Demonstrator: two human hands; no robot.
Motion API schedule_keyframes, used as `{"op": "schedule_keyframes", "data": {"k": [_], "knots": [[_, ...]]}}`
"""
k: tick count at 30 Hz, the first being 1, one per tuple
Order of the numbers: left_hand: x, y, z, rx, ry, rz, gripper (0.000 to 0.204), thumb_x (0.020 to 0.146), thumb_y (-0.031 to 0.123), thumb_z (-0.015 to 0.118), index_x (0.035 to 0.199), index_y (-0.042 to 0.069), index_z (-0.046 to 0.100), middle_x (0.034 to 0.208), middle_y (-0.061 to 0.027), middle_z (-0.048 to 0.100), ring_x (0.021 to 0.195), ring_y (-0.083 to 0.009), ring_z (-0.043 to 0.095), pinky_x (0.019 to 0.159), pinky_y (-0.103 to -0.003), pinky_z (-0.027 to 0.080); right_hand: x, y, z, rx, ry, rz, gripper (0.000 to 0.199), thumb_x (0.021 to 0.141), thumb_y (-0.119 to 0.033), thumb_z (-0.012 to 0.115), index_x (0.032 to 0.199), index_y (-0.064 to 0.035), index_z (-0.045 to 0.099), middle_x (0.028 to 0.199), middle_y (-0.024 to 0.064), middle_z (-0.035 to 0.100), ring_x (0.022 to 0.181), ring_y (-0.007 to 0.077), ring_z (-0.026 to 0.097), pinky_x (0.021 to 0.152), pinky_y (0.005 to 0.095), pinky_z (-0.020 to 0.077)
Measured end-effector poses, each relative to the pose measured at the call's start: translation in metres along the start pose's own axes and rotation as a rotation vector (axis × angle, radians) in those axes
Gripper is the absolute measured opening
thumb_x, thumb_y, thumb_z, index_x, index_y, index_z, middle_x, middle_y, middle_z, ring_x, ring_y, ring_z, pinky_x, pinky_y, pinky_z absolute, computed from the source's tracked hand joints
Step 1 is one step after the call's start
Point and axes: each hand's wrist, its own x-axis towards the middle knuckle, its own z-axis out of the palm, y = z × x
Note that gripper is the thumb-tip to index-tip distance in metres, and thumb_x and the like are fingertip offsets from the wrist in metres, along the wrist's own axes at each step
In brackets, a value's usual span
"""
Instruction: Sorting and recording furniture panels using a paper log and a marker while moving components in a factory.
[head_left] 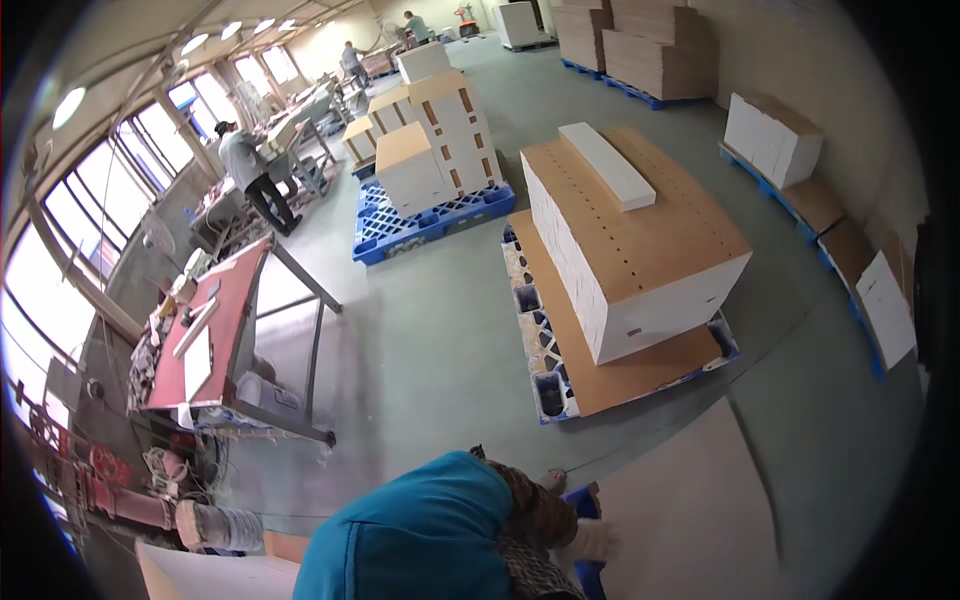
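Observation:
Low in the view, a teal sleeve with a brown patterned sleeve cover reaches to the right. At its end is what looks like my right hand, in a pale glove. It is at the left edge of a large white board; its fingers are blurred, so I cannot tell if they grip. A bit of blue pallet shows beside the hand. My left hand is not seen. Another white panel with a brown edge lies at the lower left.
Ahead on the right, a block of stacked white-edged boards sits on a pallet, a white strip on top. Farther left, more stacks stand on a blue pallet. A red-topped bench is at left. A person works beyond it.

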Motion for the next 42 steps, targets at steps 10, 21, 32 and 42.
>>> {"op": "schedule_keyframes", "data": {"k": [10, 21, 32, 42], "knots": [[0.094, 0.049, 0.011, 0.303, 0.07, -0.315, 0.028, 0.091, 0.028, 0.053, 0.109, 0.013, 0.068, 0.109, -0.0062, 0.064, 0.106, -0.0299, 0.058, 0.094, -0.059, 0.039, 0.005, -0.101, 0.018, -0.114, -0.133, -0.086, 0.061, 0.079, -0.016, 0.074, 0.134, -0.0045, 0.048, 0.118, 0.0183, 0.062, 0.105, 0.0284, 0.062, 0.093, 0.0418, 0.0487], [0.167, 0.031, -0.107, 0.316, -0.021, -0.357, 0.013, 0.072, 0.027, 0.07, 0.074, 0.014, 0.074, 0.08, -0.0061, 0.07, 0.078, -0.0261, 0.068, 0.068, -0.04, 0.051, -0.034, -0.248, 0.035, -0.281, -0.539, -0.204, 0.032, 0.089, -0.016, 0.068, 0.111, 0.0032, 0.055, 0.103, 0.0119, 0.063, 0.09, 0.0211, 0.062, 0.083, 0.0359, 0.0547], [0.211, 0.008, -0.175, 0.19, -0.181, -0.392, 0.068, 0.071, 0.035, 0.081, 0.121, -0.002, 0.055, 0.116, -0.0136, 0.061, 0.114, -0.03, 0.058, 0.093, -0.04, 0.05, 0.005, -0.419, -0.163, -1.737, -0.249, -0.981, 0.107, 0.055, -0.029, 0.089, 0.144, 0.0008, 0.037, 0.143, 0.0257, 0.042, 0.133, 0.0428, 0.04, 0.112, 0.051, 0.0332], [0.234, 0.072, -0.24, 0.007, -0.426, -0.506, 0.049, 0.075, 0.013, 0.072, 0.117, -0.005, 0.057, 0.116, -0.0147, 0.06, 0.114, -0.0295, 0.058, 0.08, -0.04, 0.056, 0.083, -0.488, -0.214, -1.658, -0.794, -0.683, 0.097, 0.061, -0.024, 0.08, 0.144, -0.0001, 0.036, 0.14, 0.0276, 0.046, 0.13, 0.0443, 0.045, 0.108, 0.0487, 0.0412]]}}
